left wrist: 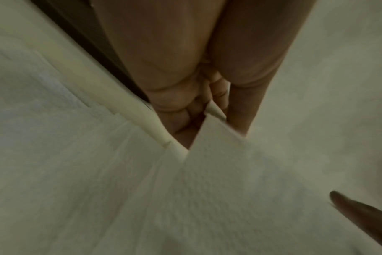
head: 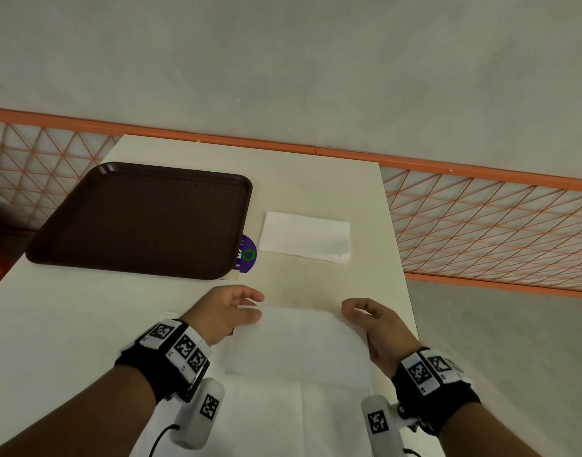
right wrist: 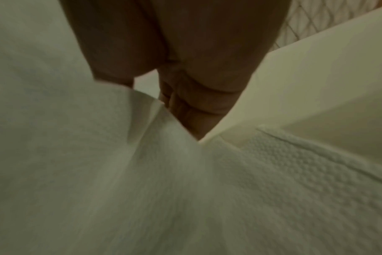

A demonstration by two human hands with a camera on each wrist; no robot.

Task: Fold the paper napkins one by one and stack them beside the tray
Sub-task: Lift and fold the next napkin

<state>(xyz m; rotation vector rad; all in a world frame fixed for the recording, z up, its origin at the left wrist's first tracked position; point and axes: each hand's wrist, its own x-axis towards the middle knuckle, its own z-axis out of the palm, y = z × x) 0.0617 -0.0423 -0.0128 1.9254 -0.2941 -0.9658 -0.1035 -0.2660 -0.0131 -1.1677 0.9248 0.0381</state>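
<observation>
A white paper napkin (head: 299, 344) is lifted at its far edge over the near part of the table. My left hand (head: 230, 311) pinches its far left corner (left wrist: 214, 117) between thumb and fingers. My right hand (head: 368, 321) pinches the far right corner (right wrist: 146, 110). Under it lie more flat napkins (head: 283, 417). One folded napkin (head: 306, 237) lies flat just right of the dark brown tray (head: 144, 219), apart from both hands.
The cream table (head: 316, 173) ends close to my right hand. An orange mesh fence (head: 481, 219) runs behind it. A purple round sticker (head: 246, 253) shows at the tray's near right corner.
</observation>
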